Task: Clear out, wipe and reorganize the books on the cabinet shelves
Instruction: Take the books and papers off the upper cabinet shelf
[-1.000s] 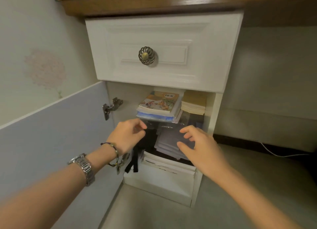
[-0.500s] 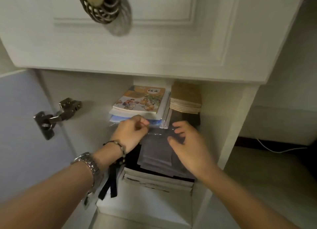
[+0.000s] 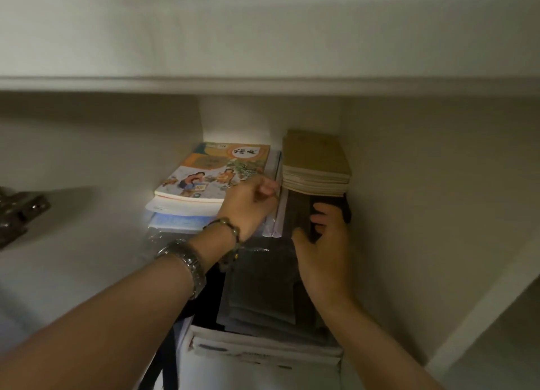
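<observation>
Inside the cabinet (image 3: 409, 185) a colourful textbook (image 3: 216, 170) tops a pile of books at the back left. A stack of tan notebooks (image 3: 317, 161) lies at the back right on a dark book (image 3: 301, 211). Between the two piles stands a clear plastic folder (image 3: 276, 214). My left hand (image 3: 251, 205), with a watch and a bead bracelet on the wrist, has its fingers curled and pinches the folder's edge. My right hand (image 3: 324, 243) grips the dark book under the notebooks, thumb on the left and fingers on top. Grey plastic sleeves (image 3: 263, 287) lie in front.
White books (image 3: 263, 351) lie flat at the shelf's front edge. A black strap (image 3: 163, 360) hangs down at the lower left. The metal door hinge (image 3: 20, 211) sits on the left wall. The white drawer front (image 3: 263, 33) overhangs close above.
The camera has moved in close under the drawer. Both hands have reached deeper, the left from the sleeves to the folder's edge, the right onto the dark book under the tan notebooks.
</observation>
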{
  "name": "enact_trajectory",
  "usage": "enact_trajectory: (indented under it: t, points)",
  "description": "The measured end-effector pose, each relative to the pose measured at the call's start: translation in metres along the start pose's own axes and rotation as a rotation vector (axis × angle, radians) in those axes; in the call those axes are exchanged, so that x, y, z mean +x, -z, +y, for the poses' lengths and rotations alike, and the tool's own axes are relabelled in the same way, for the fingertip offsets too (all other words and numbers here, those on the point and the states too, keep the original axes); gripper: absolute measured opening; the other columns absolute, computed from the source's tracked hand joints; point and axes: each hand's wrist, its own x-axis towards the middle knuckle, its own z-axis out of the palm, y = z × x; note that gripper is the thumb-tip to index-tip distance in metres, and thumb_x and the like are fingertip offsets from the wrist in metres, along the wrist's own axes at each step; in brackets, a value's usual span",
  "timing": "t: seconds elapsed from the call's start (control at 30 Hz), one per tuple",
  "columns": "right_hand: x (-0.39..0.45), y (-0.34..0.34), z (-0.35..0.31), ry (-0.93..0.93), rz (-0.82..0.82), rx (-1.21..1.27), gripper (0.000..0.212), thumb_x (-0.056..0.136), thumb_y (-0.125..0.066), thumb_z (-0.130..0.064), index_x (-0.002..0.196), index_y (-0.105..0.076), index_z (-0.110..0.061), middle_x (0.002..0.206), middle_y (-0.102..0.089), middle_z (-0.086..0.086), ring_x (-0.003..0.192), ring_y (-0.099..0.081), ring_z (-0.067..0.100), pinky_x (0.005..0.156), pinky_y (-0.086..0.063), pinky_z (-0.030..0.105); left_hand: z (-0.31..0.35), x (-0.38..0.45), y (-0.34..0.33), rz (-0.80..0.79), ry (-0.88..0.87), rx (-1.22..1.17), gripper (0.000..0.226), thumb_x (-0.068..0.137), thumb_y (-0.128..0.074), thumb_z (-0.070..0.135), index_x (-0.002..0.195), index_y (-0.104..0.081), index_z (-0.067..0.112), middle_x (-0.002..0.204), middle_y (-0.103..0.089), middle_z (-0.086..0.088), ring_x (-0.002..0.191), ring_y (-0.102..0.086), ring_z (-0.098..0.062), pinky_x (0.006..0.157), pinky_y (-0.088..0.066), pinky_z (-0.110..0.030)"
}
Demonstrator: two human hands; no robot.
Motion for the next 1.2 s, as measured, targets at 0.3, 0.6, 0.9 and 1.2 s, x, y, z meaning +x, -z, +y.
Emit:
enact_trajectory:
  t: [0.3,0.6,0.9,1.2]
  points:
    - [0.01,-0.004,0.019,-0.004,0.107,0.055,0.049,0.084,-0.067,-0.008,0.126,-0.049,-0.025,0.117,-0.054,-0.005,0.11,-0.053,0.013,0.095,-0.048,0.038,0.002,0.053,-0.024,0.057,0.011,0.019,0.03,0.09,-0.059,0.016,0.119,-0.054,0.012,0.11,-0.061,-0.004,0.095,-0.052,-0.012,0.072,-0.039,-0.009]
    - [0.009,-0.004,0.027,0.004,0.127,0.111,0.048,0.081,-0.068,-0.006,0.122,-0.051,-0.024,0.112,-0.056,-0.006,0.106,-0.054,0.011,0.094,-0.049,0.037,-0.001,0.054,-0.032,-0.051,0.051,-0.175,0.041,0.086,-0.06,0.001,0.123,-0.046,0.012,0.096,-0.049,0.011,0.094,-0.049,-0.007,0.074,-0.041,-0.012]
    - [0.006,-0.003,0.026,-0.021,0.09,0.164,0.048,0.082,-0.067,-0.007,0.121,-0.049,-0.03,0.107,-0.055,-0.013,0.099,-0.054,0.003,0.092,-0.05,0.038,0.005,0.059,-0.036,-0.037,0.143,-0.408,0.071,0.081,-0.063,-0.008,0.142,-0.03,0.009,0.143,-0.042,-0.009,0.134,-0.037,-0.019,0.102,-0.038,-0.024]
    - [0.003,-0.002,0.025,-0.027,0.012,0.186,0.049,0.085,-0.067,-0.012,0.125,-0.047,-0.031,0.105,-0.051,-0.022,0.098,-0.053,-0.001,0.087,-0.05,0.027,0.014,0.072,-0.05,0.176,0.195,-0.605,0.048,0.077,-0.07,-0.001,0.117,-0.044,0.01,0.117,-0.055,-0.012,0.087,-0.056,-0.009,0.068,-0.05,-0.013]
